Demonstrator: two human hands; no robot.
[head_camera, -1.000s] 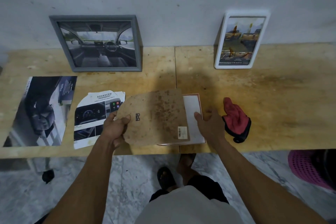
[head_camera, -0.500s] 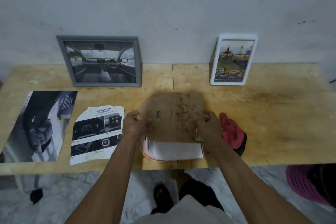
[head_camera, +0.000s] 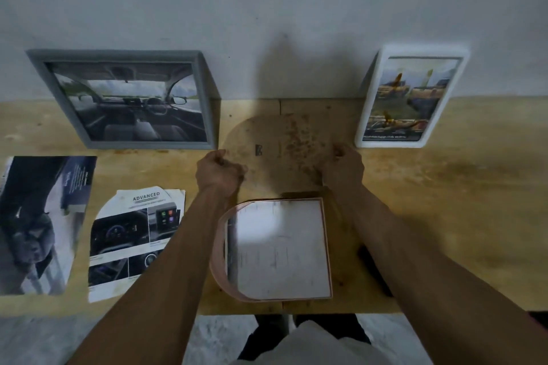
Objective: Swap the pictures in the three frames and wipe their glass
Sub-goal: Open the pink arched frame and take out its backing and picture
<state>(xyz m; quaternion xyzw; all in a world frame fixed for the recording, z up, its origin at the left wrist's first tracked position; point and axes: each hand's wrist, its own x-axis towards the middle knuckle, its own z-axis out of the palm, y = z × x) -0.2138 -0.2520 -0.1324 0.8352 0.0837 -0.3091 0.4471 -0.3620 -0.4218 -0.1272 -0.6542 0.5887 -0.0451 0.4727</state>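
Both hands, left (head_camera: pixel 219 170) and right (head_camera: pixel 344 167), have fingers curled tight on the stained brown arch-shaped backing board (head_camera: pixel 278 154), above the pink-rimmed frame (head_camera: pixel 277 249) lying on the wooden counter (head_camera: pixel 444 201).

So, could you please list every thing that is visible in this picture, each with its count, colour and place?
backing board: one, brown and stained, held above the table centre, far from the person
open frame: one, pinkish rim, lying flat at the near edge
grey frame: one, car interior picture, leaning on the wall, left
white frame: one, leaning on the wall, right
loose prints: two, a dark one at far left, a dashboard one beside it
table: one, light wood
left hand: grips the board's left edge
right hand: grips its right edge
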